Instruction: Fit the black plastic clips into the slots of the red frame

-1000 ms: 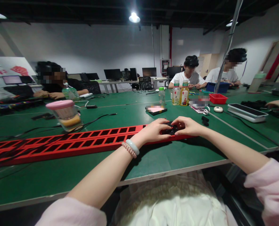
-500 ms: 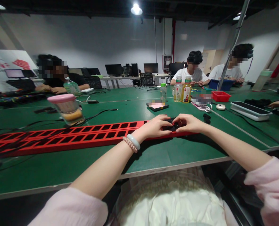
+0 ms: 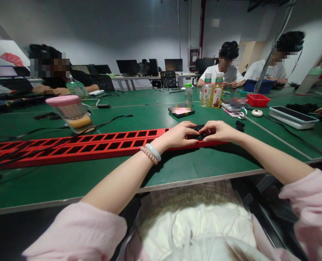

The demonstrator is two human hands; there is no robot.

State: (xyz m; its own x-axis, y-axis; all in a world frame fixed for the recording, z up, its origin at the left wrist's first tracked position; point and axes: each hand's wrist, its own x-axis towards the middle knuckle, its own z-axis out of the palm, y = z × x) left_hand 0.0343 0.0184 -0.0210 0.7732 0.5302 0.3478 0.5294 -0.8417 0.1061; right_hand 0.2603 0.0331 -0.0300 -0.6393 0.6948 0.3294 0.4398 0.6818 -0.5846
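1. Both grips are closed: my left hand (image 3: 180, 135) and right hand (image 3: 221, 131) meet fingertip to fingertip and pinch a small black part (image 3: 200, 134) from either side. How much of it lies under the fingers I cannot tell.
2. That part sits on the right end of a long red slotted strip (image 3: 95, 145), which lies flat on the green desk (image 3: 190, 170) and runs off toward 9 o'clock.
3. I judge the part light and rigid, probably hard plastic, and small enough to slip from a pinch. Its short side edges look like the surest hold.
4. I judge the strip stiff but thin and long, so it would likely flex if raised by one end.
5. At 10 o'clock from the hands stands a pink-lidded jar (image 3: 70, 114). Toward 12 o'clock, two drink bottles (image 3: 217, 96) stand well apart from them.
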